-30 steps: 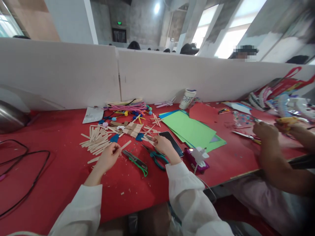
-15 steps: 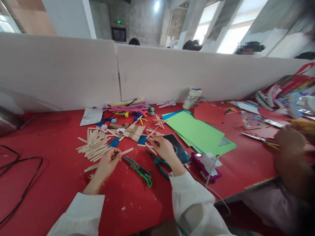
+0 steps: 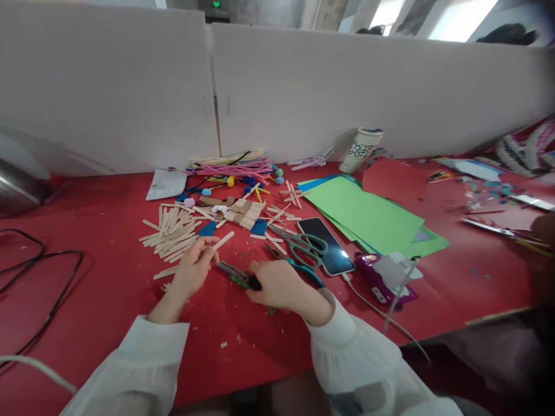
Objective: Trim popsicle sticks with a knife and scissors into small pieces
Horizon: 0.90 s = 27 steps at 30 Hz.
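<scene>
My left hand (image 3: pixel 193 269) pinches a flat wooden craft stick (image 3: pixel 222 240) that points up and right over the red table (image 3: pixel 108 289). My right hand (image 3: pixel 274 283) lies closed over a pair of green-handled cutters (image 3: pixel 237 275) just in front of me. A heap of loose wooden sticks (image 3: pixel 170 237) is close to the left hand's far side. Teal-handled scissors (image 3: pixel 303 242) lie partly on a black phone (image 3: pixel 326 253) to the right of my right hand. A small raft of glued sticks (image 3: pixel 243 214) sits further back.
Green and blue paper sheets (image 3: pixel 368 216) and red paper (image 3: pixel 392 180) cover the right. A white patterned cup (image 3: pixel 360 150) stands by the white divider (image 3: pixel 303 92). Pink pipe cleaners (image 3: pixel 232 169), a purple glue gun (image 3: pixel 384 280) with cord, black cables (image 3: pixel 39 271) at left.
The view tilted down. My right hand left the sticks near the phone and came back onto the green-handled cutters. The left hand kept its stick. The neighbour's hands slid out of view.
</scene>
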Tool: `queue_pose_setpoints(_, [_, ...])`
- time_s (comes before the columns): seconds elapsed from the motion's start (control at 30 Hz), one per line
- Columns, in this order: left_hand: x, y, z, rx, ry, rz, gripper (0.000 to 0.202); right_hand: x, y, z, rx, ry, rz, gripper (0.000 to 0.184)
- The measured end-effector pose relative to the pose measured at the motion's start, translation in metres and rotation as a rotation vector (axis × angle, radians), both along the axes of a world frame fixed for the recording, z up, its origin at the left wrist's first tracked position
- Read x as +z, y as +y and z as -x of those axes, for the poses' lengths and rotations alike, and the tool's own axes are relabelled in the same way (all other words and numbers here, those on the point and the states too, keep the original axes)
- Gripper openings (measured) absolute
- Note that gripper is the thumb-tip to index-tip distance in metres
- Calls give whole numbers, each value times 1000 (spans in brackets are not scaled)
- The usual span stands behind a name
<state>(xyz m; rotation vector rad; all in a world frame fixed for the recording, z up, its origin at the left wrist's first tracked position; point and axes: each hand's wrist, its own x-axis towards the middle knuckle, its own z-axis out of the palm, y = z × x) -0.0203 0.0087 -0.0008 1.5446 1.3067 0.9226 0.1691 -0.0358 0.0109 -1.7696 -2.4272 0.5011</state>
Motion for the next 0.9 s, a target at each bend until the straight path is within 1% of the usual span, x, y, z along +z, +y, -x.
queue_pose_setpoints(0.07, [0, 1, -2, 16, -39, 3, 31, -2, 1, 4, -81, 57, -55, 23])
queue_pose_setpoints(0.17, [2, -2, -5, 25, -57, 8, 35, -3, 8, -2, -248, 167, -143, 27])
queue_pose_setpoints(0.27, [6, -9, -6, -32, 13, 83, 32, -4, 17, -13, -350, 322, -179, 25])
queue_pose_setpoints(0.33, [8, -14, -4, -139, 132, 123, 24, -5, 23, -20, -362, 452, -203, 28])
queue_pose_setpoints(0.37, [9, -15, -3, -191, 213, 108, 19, -5, 25, -22, -353, 517, -211, 31])
queue_pose_setpoints(0.43, [10, -16, -1, -246, 373, 28, 14, -4, 26, -24, -318, 631, -207, 34])
queue_pose_setpoints(0.57, [6, -10, 1, -238, 493, -43, 15, -3, 23, -22, -249, 829, -131, 39])
queue_pose_setpoints(0.63, [1, -9, 2, -218, 537, -107, 19, -3, 20, -21, -242, 1017, -18, 43])
queue_pose_setpoints(0.67, [-2, -9, 2, -205, 543, -136, 20, -3, 19, -21, -241, 1072, 46, 41])
queue_pose_setpoints(0.7, [-4, -9, 2, -187, 532, -149, 22, -4, 18, -21, -246, 1125, 89, 39])
queue_pose_setpoints(0.77, [-6, -11, 2, -156, 428, -91, 24, -4, 16, -20, -219, 1202, 134, 36])
queue_pose_setpoints(0.83, [-5, -13, 0, -95, 275, 12, 28, -4, 15, -19, -172, 1232, 106, 33])
queue_pose_setpoints(0.9, [-3, -15, -1, -7, 109, 110, 31, -3, 11, -18, -134, 1194, 27, 27])
